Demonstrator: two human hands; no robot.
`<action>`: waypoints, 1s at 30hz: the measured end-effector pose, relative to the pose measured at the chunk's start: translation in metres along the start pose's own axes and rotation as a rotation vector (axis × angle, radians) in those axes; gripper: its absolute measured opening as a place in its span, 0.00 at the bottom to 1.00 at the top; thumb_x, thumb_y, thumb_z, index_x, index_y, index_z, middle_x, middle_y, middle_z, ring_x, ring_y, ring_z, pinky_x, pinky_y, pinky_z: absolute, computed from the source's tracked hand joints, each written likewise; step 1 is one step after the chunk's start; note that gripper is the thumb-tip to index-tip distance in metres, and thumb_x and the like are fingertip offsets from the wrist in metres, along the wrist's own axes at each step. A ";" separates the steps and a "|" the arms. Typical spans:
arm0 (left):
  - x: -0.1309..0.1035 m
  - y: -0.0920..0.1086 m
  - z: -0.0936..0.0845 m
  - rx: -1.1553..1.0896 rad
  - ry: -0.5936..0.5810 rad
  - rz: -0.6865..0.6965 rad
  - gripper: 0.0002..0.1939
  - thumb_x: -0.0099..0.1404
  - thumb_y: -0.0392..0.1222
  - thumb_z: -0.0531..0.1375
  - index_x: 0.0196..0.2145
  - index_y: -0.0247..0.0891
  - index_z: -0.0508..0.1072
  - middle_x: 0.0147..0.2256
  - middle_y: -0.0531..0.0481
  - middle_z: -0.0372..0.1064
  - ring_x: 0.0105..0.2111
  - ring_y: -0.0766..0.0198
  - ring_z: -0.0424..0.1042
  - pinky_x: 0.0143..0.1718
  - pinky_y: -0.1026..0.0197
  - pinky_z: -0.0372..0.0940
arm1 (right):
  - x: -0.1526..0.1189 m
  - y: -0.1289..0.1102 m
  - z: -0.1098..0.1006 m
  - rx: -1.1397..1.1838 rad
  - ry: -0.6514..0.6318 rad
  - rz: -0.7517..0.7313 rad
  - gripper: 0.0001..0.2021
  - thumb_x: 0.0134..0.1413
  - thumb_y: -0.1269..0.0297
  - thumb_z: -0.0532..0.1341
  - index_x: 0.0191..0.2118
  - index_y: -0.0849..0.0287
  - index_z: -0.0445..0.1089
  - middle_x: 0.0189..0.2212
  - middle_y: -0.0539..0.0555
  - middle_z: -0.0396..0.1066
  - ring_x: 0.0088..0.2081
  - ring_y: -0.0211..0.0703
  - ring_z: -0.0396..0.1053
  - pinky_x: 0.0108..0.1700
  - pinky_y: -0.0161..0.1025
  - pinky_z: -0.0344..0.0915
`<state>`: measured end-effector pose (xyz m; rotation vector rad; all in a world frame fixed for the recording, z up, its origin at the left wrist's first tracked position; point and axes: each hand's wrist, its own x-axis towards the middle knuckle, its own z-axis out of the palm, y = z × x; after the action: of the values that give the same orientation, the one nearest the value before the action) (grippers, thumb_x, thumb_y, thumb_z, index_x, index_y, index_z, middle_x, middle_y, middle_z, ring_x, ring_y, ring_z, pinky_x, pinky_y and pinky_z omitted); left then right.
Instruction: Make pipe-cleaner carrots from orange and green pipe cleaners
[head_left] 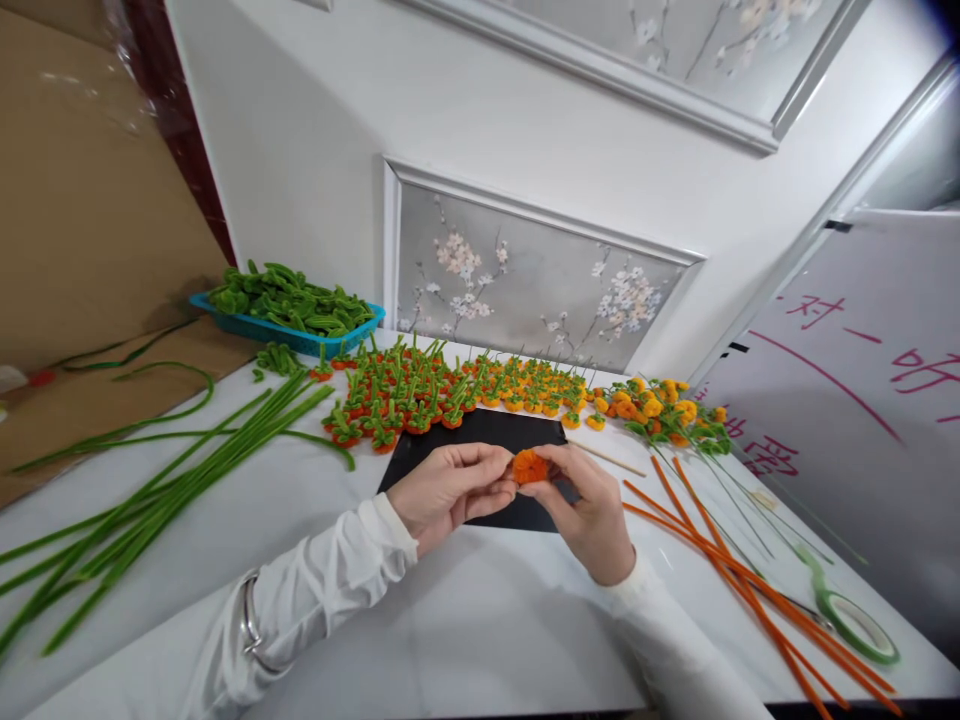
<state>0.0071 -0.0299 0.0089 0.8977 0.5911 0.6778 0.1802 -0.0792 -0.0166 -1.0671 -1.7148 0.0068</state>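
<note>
An orange fuzzy flower piece (529,467) is held between the fingertips of my right hand (589,505), over a black mat (499,428). My left hand (457,490) meets it from the left, thumb and fingers pinched together at the flower's edge; whatever lies between those fingertips is too small to make out. Behind the mat stand many red-orange flower heads with green stems (409,395). Yellow-orange flower heads (536,385) continue that group to the right.
Long green fuzzy stems (172,485) lie at the left, near a blue tray (289,337) of green pieces. At the right are finished-looking flowers (660,410), orange stems (739,570), a thin stick (607,458) and a green tape roll (859,627). A wall rises behind.
</note>
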 end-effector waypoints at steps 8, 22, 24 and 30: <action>-0.001 -0.004 0.004 0.267 -0.086 0.277 0.19 0.53 0.34 0.65 0.43 0.35 0.67 0.30 0.52 0.72 0.28 0.69 0.73 0.34 0.64 0.69 | -0.001 -0.002 0.000 -0.003 0.028 0.059 0.12 0.49 0.64 0.64 0.41 0.58 0.69 0.28 0.51 0.68 0.29 0.38 0.65 0.32 0.36 0.66; -0.005 -0.003 0.002 0.780 0.057 0.663 0.12 0.55 0.35 0.62 0.38 0.36 0.74 0.38 0.47 0.65 0.31 0.68 0.67 0.27 0.68 0.66 | 0.000 0.002 0.008 0.632 -0.227 0.490 0.14 0.59 0.57 0.53 0.39 0.62 0.69 0.17 0.47 0.64 0.20 0.32 0.61 0.25 0.32 0.59; -0.005 -0.002 0.002 0.753 0.035 0.668 0.11 0.54 0.36 0.62 0.38 0.36 0.74 0.41 0.46 0.64 0.29 0.70 0.67 0.28 0.67 0.67 | 0.000 0.000 0.009 0.644 -0.238 0.501 0.14 0.59 0.56 0.54 0.38 0.62 0.69 0.17 0.46 0.63 0.19 0.32 0.60 0.25 0.32 0.58; -0.004 0.000 0.006 0.591 -0.028 0.525 0.06 0.54 0.38 0.62 0.30 0.32 0.74 0.36 0.48 0.65 0.25 0.71 0.69 0.28 0.65 0.70 | -0.001 -0.002 0.012 0.670 -0.273 0.506 0.14 0.58 0.55 0.55 0.36 0.63 0.68 0.18 0.47 0.64 0.19 0.32 0.60 0.25 0.33 0.59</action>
<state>0.0084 -0.0359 0.0126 1.6445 0.5406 0.9790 0.1698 -0.0758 -0.0216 -0.9731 -1.4549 1.0148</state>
